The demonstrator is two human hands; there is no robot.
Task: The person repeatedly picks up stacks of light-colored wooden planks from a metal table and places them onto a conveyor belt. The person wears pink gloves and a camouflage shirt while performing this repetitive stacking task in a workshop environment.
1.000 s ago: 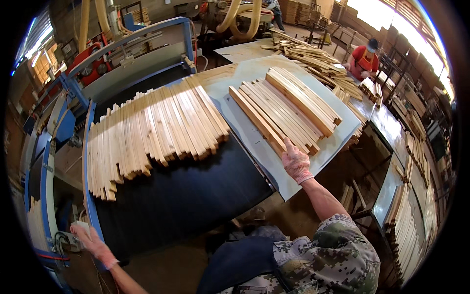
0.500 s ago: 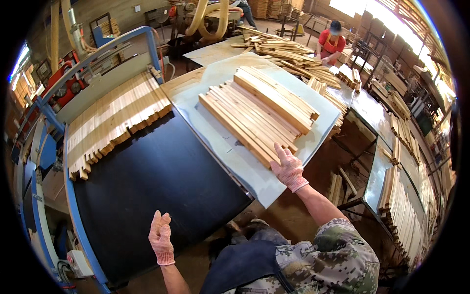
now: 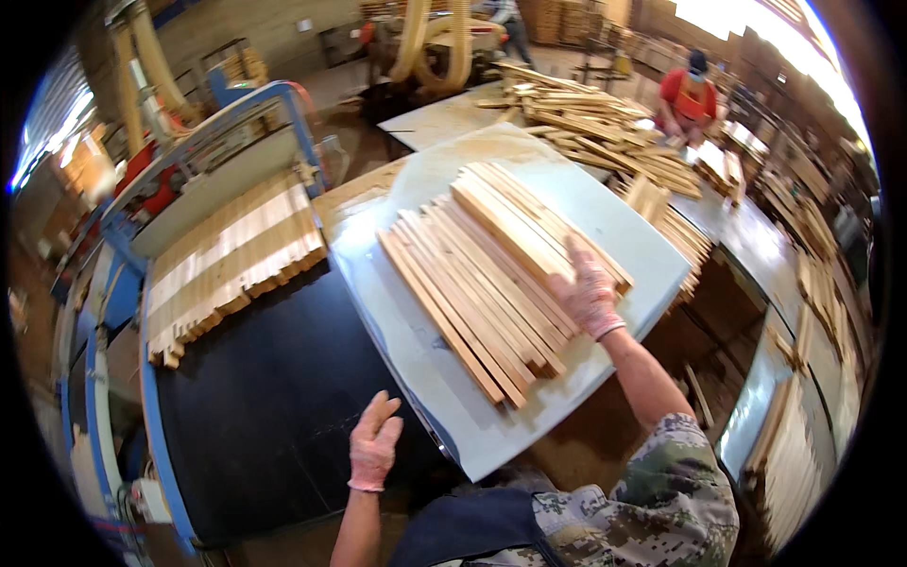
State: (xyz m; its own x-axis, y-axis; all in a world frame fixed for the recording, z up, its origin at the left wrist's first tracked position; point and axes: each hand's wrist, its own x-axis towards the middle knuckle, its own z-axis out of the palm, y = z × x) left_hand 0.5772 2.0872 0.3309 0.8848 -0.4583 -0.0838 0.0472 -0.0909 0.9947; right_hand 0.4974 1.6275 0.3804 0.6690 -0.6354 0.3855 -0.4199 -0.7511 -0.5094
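The right hand has slid up onto the wooden slats, fingers spread, seemingly steadying them on the pale surface; the left hand hovers open over the black belt.

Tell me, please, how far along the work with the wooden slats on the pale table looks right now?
Done: a row of slats lies side by side on the dark belt near the blue machine frame. In hand: the right hand rests on the slat stack on the pale table; the left hand is open over the belt, holding nothing. Left: most of that stack, and much of the belt is bare.
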